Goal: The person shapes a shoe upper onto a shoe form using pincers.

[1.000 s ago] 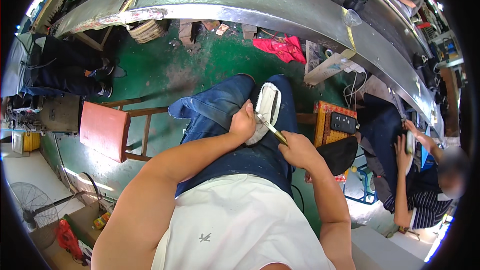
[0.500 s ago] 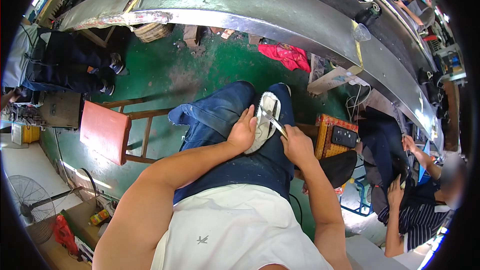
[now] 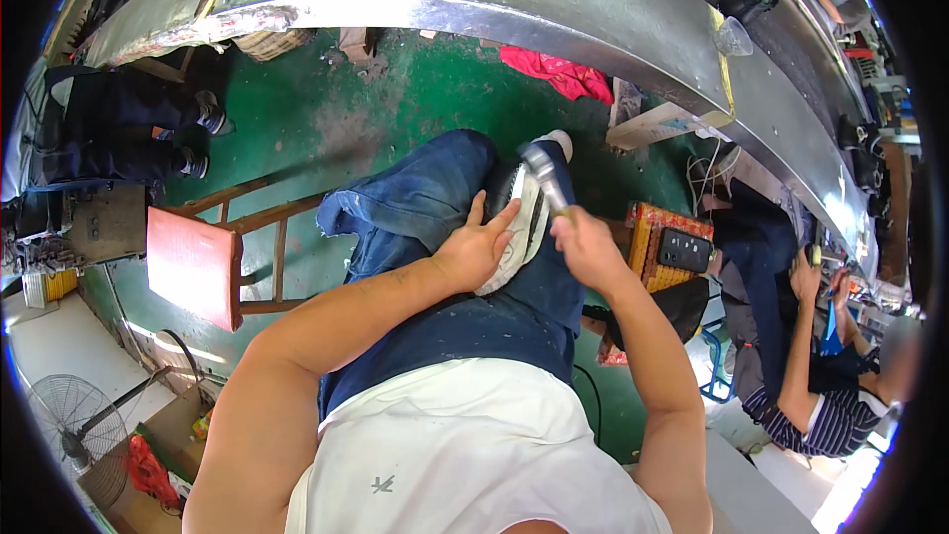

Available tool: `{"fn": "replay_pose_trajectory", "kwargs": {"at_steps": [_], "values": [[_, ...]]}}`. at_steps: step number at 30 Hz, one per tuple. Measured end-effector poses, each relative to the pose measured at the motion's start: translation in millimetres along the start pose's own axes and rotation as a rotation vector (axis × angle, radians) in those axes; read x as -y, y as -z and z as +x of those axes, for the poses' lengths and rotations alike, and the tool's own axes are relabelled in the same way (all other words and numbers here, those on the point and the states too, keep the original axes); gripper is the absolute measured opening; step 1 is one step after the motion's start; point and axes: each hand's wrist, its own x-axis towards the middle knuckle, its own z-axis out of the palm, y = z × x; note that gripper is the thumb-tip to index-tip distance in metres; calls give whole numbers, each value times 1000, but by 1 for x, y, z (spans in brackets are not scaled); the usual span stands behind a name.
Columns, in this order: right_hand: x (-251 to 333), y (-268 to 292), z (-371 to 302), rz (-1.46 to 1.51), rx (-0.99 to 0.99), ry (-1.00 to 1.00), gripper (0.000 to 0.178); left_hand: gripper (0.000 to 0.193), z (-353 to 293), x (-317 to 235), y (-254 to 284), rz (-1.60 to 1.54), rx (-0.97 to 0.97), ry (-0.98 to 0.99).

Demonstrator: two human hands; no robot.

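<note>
A white shoe (image 3: pixel 513 255) with a dark strip along its middle lies across my lap, its bottom seemingly facing up. Along its left edge, my left hand (image 3: pixel 474 252) grips it, with two fingers stretched apart. My right hand (image 3: pixel 585 245) is closed round the handle of a hammer (image 3: pixel 545 171). The hammer's silver head is raised near the far end of the shoe and slightly blurred. Part of the shoe's left side is hidden under my fingers.
A long metal-edged bench (image 3: pixel 425 15) curves across the front. To my left stands a wooden stool (image 3: pixel 195 267); at my right a dark phone (image 3: pixel 684 249) lies on a patterned stool (image 3: pixel 647 262). A co-worker in a striped shirt (image 3: pixel 801 425) sits at far right. A fan (image 3: pixel 79 425) stands lower left.
The hammer has swung up and away from the shoe's surface toward its far end. My left hand's fingers have shifted and spread on the shoe. The whole view has tilted slightly.
</note>
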Motion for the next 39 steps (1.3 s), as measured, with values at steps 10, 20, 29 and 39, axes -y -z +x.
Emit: {"fn": "replay_pose_trajectory", "kwargs": {"at_steps": [10, 20, 29, 39], "values": [[12, 0, -1, -88, 247, -165, 46, 62, -22, -1, 24, -18, 145, -55], [31, -15, -53, 172, 172, -129, 43, 87, -40, 12, 13, -309, 7, 122], [-23, -50, -101, 598, 25, -332, 54, 106, -34, -21, 49, -268, 259, 267], [-19, -54, -129, 835, -193, -339, 45, 65, -10, -97, 161, -447, -29, -374]]}}
